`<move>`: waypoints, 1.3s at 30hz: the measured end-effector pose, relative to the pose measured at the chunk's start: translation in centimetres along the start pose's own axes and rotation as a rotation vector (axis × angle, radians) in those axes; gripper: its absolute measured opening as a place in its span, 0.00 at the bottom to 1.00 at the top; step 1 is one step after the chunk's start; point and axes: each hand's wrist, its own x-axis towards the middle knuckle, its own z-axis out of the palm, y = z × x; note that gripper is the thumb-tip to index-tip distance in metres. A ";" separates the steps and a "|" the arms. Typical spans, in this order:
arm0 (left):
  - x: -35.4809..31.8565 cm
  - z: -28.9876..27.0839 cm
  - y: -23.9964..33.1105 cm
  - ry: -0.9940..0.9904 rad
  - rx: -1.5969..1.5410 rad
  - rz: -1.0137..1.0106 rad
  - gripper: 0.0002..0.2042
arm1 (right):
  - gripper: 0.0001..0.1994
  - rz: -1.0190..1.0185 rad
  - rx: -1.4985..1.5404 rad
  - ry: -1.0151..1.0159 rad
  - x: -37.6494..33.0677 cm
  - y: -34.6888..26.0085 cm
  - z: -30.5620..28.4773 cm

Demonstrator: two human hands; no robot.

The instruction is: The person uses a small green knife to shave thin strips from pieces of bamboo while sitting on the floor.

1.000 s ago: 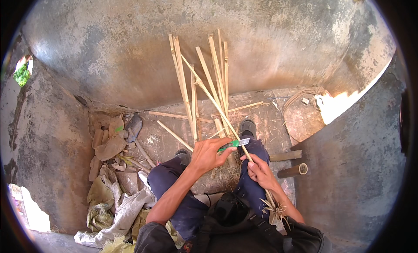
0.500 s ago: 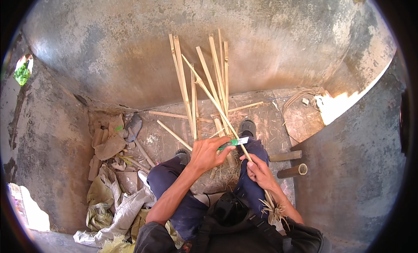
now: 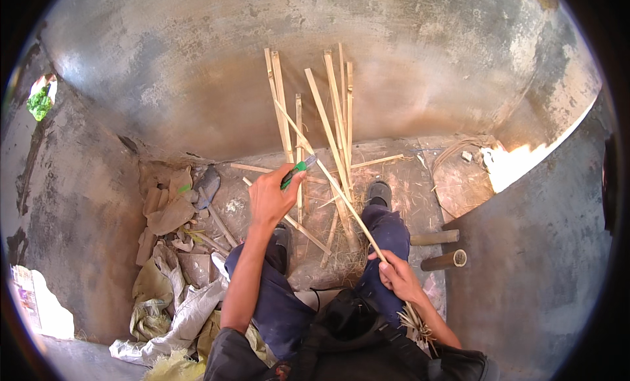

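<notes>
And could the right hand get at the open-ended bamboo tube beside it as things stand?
Probably yes: the bamboo tube is close by with nothing visible between, though the right hand would likely need to release the thin strip first.

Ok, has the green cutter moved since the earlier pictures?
Yes: judged against the far wall, the green cutter in the left hand has moved forward, nearer that wall, and to the left.

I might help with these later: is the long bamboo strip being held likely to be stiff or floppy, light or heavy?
The bamboo strip is probably fairly stiff, since it runs nearly straight beyond the right grip. Being slim, it looks light for its length.
</notes>
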 end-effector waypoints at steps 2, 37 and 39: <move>0.0 -0.3 -0.5 0.061 0.025 0.119 0.15 | 0.18 0.001 0.009 -0.001 -0.6 0.7 0.3; -1.4 1.5 0.4 0.067 -0.180 0.101 0.16 | 0.14 0.005 -0.180 0.104 -3.8 0.0 0.7; -1.4 0.7 0.7 0.061 -0.187 0.157 0.16 | 0.15 -0.013 -0.211 0.102 -4.2 0.1 0.6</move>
